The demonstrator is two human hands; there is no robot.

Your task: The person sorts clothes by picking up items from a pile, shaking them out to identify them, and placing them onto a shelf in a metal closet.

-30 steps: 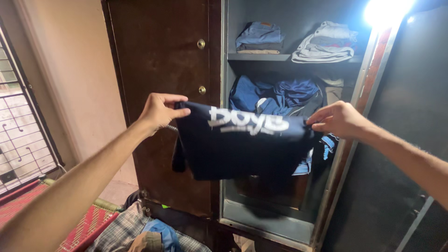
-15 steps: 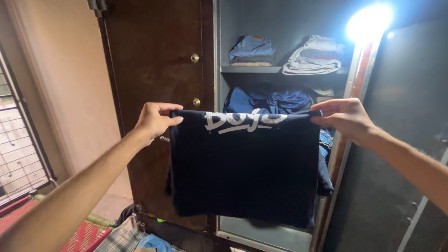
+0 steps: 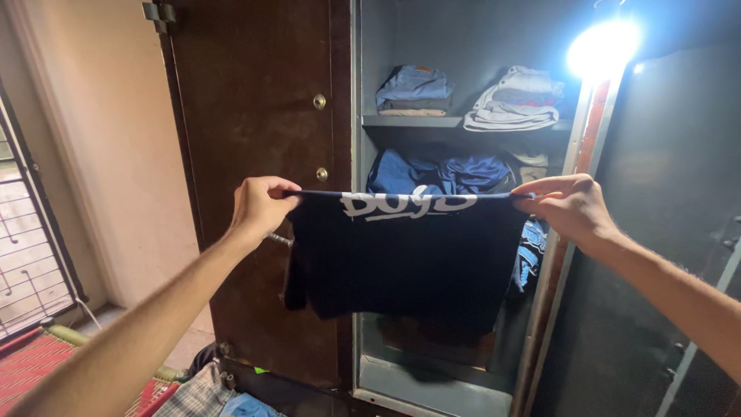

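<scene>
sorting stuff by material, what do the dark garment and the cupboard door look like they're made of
Dark garment: soft knit fabric, likely cotton, matte; it sags limply between the left hand and right hand. Cupboard door: brown, faintly glossy, possibly painted metal or varnished wood; brass-coloured knobs.

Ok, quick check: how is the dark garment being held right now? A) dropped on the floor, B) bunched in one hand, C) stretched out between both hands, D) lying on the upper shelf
C: the left hand and right hand each pinch one end of the dark garment, which hangs spread out in front of the open wardrobe.
</scene>
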